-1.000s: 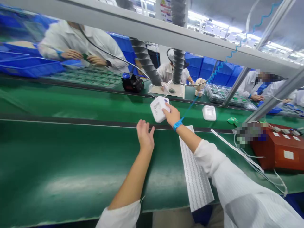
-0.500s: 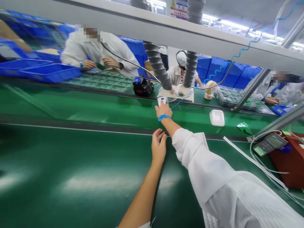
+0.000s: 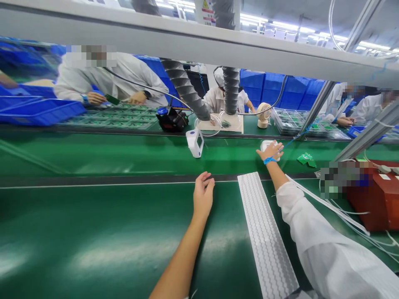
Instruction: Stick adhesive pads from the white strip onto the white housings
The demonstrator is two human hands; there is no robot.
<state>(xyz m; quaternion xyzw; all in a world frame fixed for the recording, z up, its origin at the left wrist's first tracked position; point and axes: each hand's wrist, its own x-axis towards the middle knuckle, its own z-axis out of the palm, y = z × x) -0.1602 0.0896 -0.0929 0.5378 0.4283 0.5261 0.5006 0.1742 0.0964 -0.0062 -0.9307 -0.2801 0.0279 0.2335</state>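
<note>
A flat white casing (image 3: 268,146) lies on the far green conveyor belt (image 3: 124,153), and the right hand (image 3: 270,151) rests on top of it, palm down, fingers spread over its near edge; whether they have closed round it cannot be told. The right arm stretches forward and to the right in a white sleeve (image 3: 318,245), a blue wrist strap (image 3: 269,160) at the wrist. The left hand (image 3: 203,194) lies on the near green bench (image 3: 93,232), fingers loosely curled and holding nothing, its fingertips at the dark strip that separates bench from belt.

Half a second ago the right hand was reaching straight ahead with a white device at the belt's far edge. That white device (image 3: 195,143) now stands upright on the belt by itself, well left of the right hand, which has swung across to the casing. The left hand has barely shifted.

A long white perforated strip (image 3: 264,236) lies on the bench between the two arms. A small green board (image 3: 306,158) lies on the belt just right of the casing.
</note>
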